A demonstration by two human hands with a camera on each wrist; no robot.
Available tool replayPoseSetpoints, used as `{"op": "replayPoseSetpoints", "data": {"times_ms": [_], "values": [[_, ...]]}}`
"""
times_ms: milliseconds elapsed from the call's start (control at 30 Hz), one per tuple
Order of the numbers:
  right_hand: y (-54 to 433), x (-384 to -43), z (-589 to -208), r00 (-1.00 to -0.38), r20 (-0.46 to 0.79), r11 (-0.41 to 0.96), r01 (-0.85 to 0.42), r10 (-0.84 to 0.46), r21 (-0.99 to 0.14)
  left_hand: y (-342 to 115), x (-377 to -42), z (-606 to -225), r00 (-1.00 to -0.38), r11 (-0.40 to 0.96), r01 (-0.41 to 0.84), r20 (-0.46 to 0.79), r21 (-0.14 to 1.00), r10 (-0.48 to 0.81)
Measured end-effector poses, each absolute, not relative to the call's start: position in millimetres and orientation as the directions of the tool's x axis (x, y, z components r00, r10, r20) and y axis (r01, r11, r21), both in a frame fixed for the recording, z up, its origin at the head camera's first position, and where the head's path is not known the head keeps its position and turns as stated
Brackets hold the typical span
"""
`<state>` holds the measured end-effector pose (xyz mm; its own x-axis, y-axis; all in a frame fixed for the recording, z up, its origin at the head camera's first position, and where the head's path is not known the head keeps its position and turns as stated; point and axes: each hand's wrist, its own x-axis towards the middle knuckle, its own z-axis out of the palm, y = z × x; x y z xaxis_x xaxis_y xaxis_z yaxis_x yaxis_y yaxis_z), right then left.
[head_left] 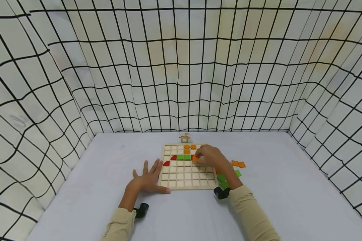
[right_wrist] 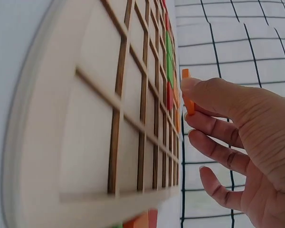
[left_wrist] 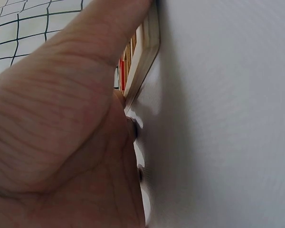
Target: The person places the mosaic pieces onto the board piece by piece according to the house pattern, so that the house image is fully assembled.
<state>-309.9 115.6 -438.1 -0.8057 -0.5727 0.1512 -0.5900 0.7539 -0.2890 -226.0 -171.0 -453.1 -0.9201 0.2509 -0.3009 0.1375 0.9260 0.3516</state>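
Note:
A wooden grid board (head_left: 188, 183) lies on the table with red, green and orange pieces set in some of its squares. Two green squares (head_left: 183, 157) sit side by side, with a red piece (head_left: 173, 157) to their left. Over the board's right part, my right hand (head_left: 210, 156) pinches an orange square tile (right_wrist: 188, 91) between thumb and fingertips, just above the surface. My left hand (head_left: 149, 182) rests with spread fingers at the board's left edge, its thumb along the near corner. In the left wrist view, the palm (left_wrist: 57, 128) hides most of the board.
Loose orange tiles (head_left: 238, 164) and green tiles (head_left: 221, 178) lie right of the board, some partly hidden by the right forearm. Behind the board is a small picture card (head_left: 185, 137) with a coloured pattern. White walls with black netting (head_left: 181, 83) surround the table.

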Motion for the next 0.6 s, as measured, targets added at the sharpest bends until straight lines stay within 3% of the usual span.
{"op": "replayPoseSetpoints", "data": {"times_ms": [600], "values": [[57, -305, -440, -0.773, 0.141, 0.753, -0.635, -0.619, -0.172, -171, -226, -451, -0.909, 0.926, 0.141, -0.325, 0.35, 0.262]]}}
